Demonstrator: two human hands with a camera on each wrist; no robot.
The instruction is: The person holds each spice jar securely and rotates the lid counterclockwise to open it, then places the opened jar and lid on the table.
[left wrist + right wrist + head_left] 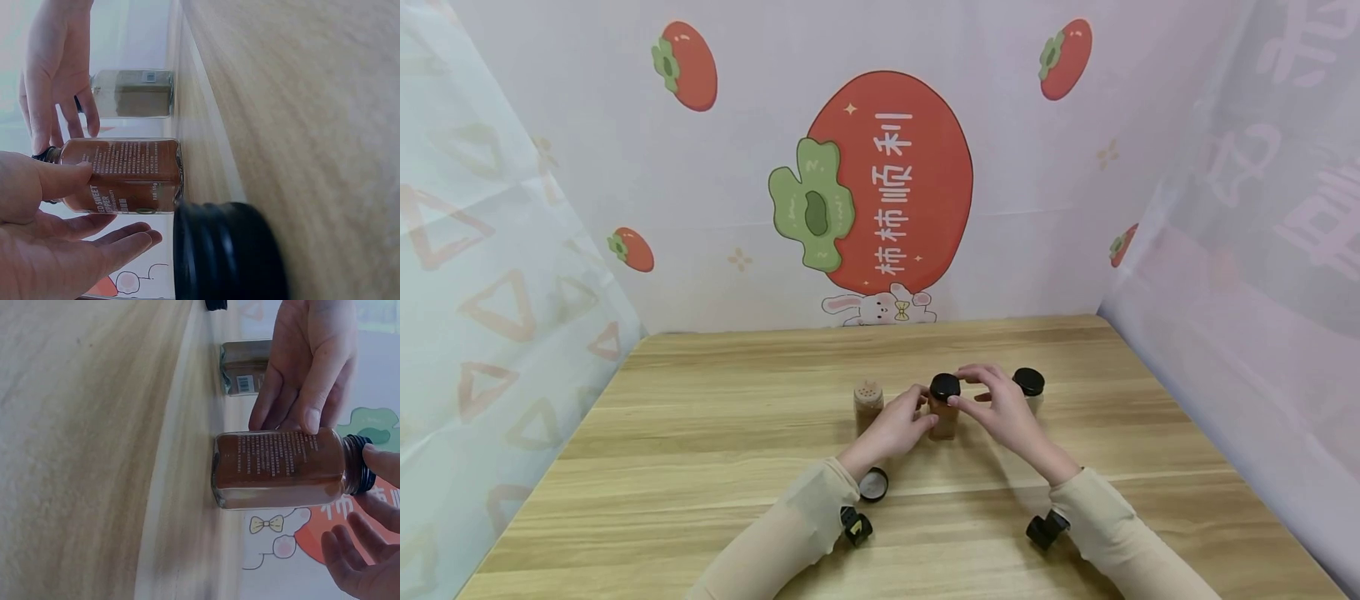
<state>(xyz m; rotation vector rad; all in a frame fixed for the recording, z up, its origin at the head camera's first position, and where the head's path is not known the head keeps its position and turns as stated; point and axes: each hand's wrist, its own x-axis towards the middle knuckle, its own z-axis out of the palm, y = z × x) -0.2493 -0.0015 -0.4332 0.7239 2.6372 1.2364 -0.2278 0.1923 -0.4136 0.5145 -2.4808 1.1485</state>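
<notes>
A square glass jar of red-brown powder [943, 425] stands upright on the table, its label partly reading "SWEET" in the left wrist view. My left hand [895, 425] holds the jar's body from the left, thumb along its near side. With thumb and fingers, my right hand [1006, 407] pinches the black lid [945, 387] on top of the jar. The lid [364, 465] sits on the jar's neck in the right wrist view; whether it is tight I cannot tell.
Left of the hands stands an uncapped shaker jar [868, 407] with a perforated top. A loose black lid [874, 485] lies underside up by the left wrist. Behind the right hand is another jar with a black lid [1028, 382]. Printed cloth walls [722, 183] enclose the wooden table [737, 417].
</notes>
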